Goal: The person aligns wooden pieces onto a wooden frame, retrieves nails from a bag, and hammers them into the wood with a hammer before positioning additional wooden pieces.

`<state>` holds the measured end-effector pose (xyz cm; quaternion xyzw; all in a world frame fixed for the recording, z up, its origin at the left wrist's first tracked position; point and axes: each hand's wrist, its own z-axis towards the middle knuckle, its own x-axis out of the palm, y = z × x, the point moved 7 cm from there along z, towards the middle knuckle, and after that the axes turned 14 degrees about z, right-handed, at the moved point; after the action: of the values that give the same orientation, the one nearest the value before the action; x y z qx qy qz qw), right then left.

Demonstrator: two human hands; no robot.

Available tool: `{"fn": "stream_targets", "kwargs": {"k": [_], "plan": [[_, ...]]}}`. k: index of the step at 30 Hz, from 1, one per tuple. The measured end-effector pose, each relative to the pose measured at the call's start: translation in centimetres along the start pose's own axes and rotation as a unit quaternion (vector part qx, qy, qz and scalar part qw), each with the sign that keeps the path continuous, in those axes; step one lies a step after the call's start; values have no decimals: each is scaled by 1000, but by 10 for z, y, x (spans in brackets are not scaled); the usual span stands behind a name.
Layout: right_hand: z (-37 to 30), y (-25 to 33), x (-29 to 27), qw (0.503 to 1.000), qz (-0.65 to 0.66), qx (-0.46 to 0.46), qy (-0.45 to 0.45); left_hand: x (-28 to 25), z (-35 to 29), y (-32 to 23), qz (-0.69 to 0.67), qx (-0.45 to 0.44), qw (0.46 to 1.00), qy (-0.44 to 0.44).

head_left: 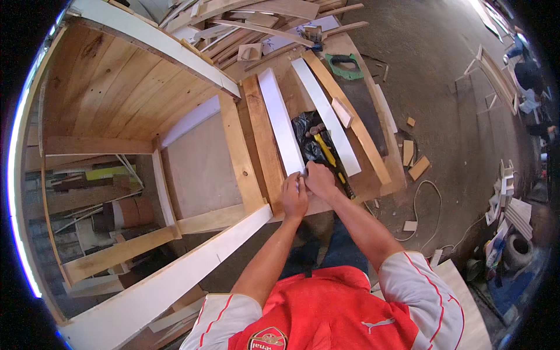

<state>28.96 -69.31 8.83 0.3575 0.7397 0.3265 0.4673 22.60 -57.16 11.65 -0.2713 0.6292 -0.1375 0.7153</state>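
Both my hands meet at the near end of a long white board that lies on the workbench. My left hand is closed around the board's near end. My right hand is closed at the same end, fingers pressed together; what they pinch is hidden. A yellow-handled hammer rests on a black plastic bag just beyond my right hand. Left of the board lies a brown wooden board. On the right are a second white board and a light wooden board.
A wooden frame with a planked panel and white rails stands at my left. A green-handled saw lies at the bench's right side. Timber offcuts are piled at the far end. Wood blocks and a cable lie on the floor.
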Motion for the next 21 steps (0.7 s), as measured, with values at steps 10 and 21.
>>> {"fn": "stream_targets", "kwargs": {"k": [10,21], "plan": [[8,-24,20,968,240,-46,59,-53,-90,12,68,94,993,5],[-112,-57,54,861,500,65,66,-84,-184,167,-56,-153,979,120]]}}
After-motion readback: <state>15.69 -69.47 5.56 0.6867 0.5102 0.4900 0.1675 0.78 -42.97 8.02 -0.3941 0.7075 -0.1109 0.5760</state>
